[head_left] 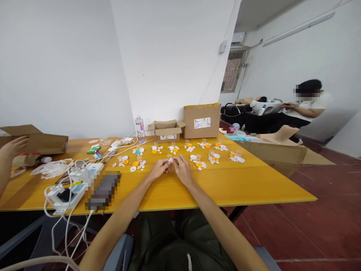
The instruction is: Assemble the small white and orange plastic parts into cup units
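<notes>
Right now your left hand (158,169) and right hand (182,170) meet at the middle of the yellow table (225,184), fingertips pinched together on one small white piece (170,160) — equally near to both, too tiny to tell its long axis — with rows of similar parts (197,150) just beyond

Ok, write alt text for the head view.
Both hands, left and right, pinch a small white part over a yellow table. Rows of white and orange parts lie beyond, with boxes behind and chargers at left.
</notes>
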Tool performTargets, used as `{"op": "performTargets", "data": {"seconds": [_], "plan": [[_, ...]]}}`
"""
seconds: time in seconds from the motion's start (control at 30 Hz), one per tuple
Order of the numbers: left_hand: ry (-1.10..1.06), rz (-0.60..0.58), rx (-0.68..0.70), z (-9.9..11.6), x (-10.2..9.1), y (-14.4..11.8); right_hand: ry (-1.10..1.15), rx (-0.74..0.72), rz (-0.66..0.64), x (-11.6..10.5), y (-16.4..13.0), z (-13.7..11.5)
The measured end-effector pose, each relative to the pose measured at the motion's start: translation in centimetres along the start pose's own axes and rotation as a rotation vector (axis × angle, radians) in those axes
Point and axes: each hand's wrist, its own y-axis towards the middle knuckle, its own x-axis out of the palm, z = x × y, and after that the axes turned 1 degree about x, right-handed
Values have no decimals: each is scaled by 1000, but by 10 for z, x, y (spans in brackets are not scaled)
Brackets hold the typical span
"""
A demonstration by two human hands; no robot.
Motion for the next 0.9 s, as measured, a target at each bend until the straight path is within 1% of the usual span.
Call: {"op": "performTargets", "data": {"seconds": [0.13, 0.57, 0.73, 0.9], "plan": [[-7, -16, 10, 2, 0, -1, -17, -8, 3, 0, 0, 0], [-12, 5, 3, 0, 0, 0, -17, -20, 2, 0, 0, -1], [-17, 6, 17, -1, 0, 1, 80, 7, 13, -1, 1, -3], [-18, -5, 42, -1, 0, 1, 208, 109, 10, 2, 4, -2]]}}
